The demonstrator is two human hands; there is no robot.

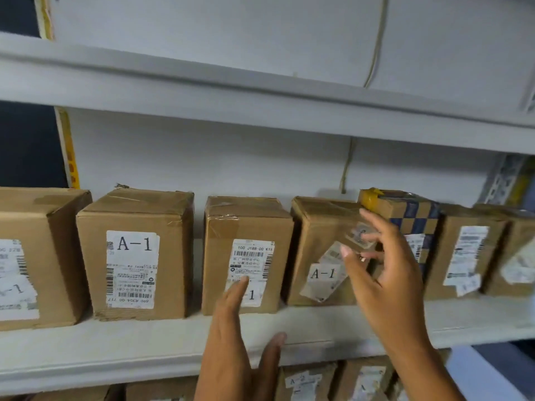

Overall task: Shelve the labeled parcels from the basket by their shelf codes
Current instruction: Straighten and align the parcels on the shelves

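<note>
The left hand [231,328], fingers straight, reaches from the bottom centre with fingertips on the label of the middle parcel [246,256]. The right hand [382,273], fingers spread loose and holding nothing, hovers before the tilted A-1 parcel [318,256] right of centre. Both boxes stand in a row on the white shelf [115,348]; another A-1 parcel [133,256] stands left of centre.

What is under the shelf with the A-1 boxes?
Under the shelf more cardboard boxes stand with white labels, one seemingly reading A-2. Only their tops show; the rest is cut off, and the left hand covers some.
</note>
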